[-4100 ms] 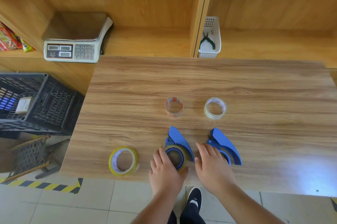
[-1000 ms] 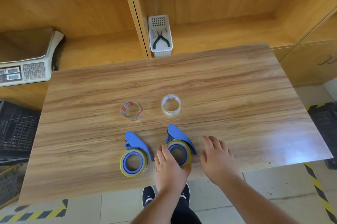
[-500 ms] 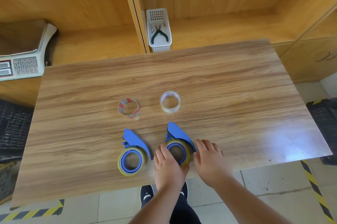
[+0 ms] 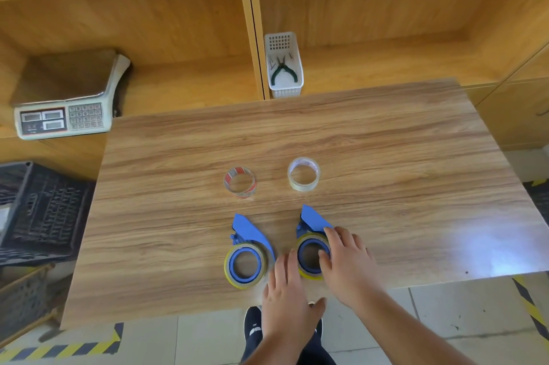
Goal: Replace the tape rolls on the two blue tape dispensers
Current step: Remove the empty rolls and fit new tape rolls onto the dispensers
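Note:
Two blue tape dispensers lie near the front edge of the wooden table [image 4: 386,156]. The left dispenser [image 4: 248,231] carries a yellow tape roll [image 4: 230,268] on its hub and nothing touches it. The right dispenser [image 4: 312,220] also carries a yellow roll [image 4: 306,241]. My right hand [image 4: 347,266] grips it from the right, thumb at the hub and fingers over the top rim. My left hand [image 4: 286,296] lies flat on the table, its fingertips against the roll's left edge. Further back stand a nearly bare red-printed roll [image 4: 239,182] and a nearly bare clear roll [image 4: 303,173].
A weighing scale [image 4: 64,118] sits on the shelf at the back left. A white basket [image 4: 292,89] holding pliers stands behind the table. A black crate [image 4: 38,216] is on the floor at left. The table's front edge runs just under my hands.
My right hand has moved left onto the right dispenser's roll and closed around it. My left hand has drawn back toward the table edge. The camera has swung to the left.

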`<action>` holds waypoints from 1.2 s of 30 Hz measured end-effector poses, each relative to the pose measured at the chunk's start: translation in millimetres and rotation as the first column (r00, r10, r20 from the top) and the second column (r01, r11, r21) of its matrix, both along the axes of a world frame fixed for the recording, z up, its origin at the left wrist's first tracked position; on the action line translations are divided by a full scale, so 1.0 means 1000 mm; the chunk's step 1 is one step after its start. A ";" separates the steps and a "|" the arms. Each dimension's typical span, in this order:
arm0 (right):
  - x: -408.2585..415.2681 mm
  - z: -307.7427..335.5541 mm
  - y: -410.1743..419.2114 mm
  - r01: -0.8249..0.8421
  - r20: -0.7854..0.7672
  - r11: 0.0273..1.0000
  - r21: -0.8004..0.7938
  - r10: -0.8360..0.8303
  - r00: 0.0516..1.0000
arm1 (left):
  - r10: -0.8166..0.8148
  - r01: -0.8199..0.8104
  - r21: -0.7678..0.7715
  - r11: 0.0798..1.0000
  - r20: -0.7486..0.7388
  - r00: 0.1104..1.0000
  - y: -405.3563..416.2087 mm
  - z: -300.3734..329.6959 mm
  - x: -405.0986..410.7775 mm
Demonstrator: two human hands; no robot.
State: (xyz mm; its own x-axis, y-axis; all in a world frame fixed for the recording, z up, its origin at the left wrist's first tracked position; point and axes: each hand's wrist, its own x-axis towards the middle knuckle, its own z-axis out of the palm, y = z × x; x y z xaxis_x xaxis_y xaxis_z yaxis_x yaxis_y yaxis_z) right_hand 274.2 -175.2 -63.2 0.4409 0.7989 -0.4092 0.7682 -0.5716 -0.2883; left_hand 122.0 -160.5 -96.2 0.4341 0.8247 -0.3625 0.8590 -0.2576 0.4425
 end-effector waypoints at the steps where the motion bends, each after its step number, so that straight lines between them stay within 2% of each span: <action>1: -0.006 0.001 0.004 -0.013 0.006 1.000 0.004 0.013 1.000 | -0.011 0.011 0.019 1.000 -0.008 1.000 0.001 0.003 -0.008; 5: -0.028 0.004 0.019 -0.044 -0.005 0.999 0.029 0.044 0.999 | -0.031 0.037 0.124 0.992 -0.046 0.998 0.018 0.006 -0.046; 9: -0.053 0.003 0.035 -0.071 -0.066 0.996 0.048 0.074 0.995 | 0.066 -0.049 0.152 0.987 -0.110 0.992 0.047 0.009 -0.085; 11: -0.065 0.002 0.044 -0.072 -0.113 0.997 0.039 0.076 0.991 | 0.103 -0.086 0.120 0.989 -0.149 0.983 0.060 0.009 -0.099; 15: -0.087 -0.002 0.059 -0.089 -0.159 0.995 0.041 0.094 0.983 | 0.198 -0.193 0.054 0.980 -0.109 0.974 0.084 0.006 -0.115; 22: -0.111 -0.012 0.080 -0.038 -0.221 0.999 0.017 0.041 0.974 | 0.291 -0.295 -0.190 0.936 -0.051 0.955 0.110 -0.008 -0.118; 26: -0.116 -0.020 0.087 0.012 -0.247 1.000 -0.026 -0.018 0.969 | 0.367 -0.360 -0.303 0.882 -0.035 0.930 0.117 -0.015 -0.112; 29: -0.117 -0.022 0.090 0.039 -0.244 0.998 -0.056 -0.051 0.968 | 0.391 -0.372 -0.348 0.860 -0.017 0.920 0.121 -0.018 -0.112; 36: -0.120 -0.030 0.094 0.089 -0.248 0.990 -0.106 -0.113 0.962 | 0.349 -0.315 -0.373 0.873 0.026 0.937 0.128 -0.017 -0.110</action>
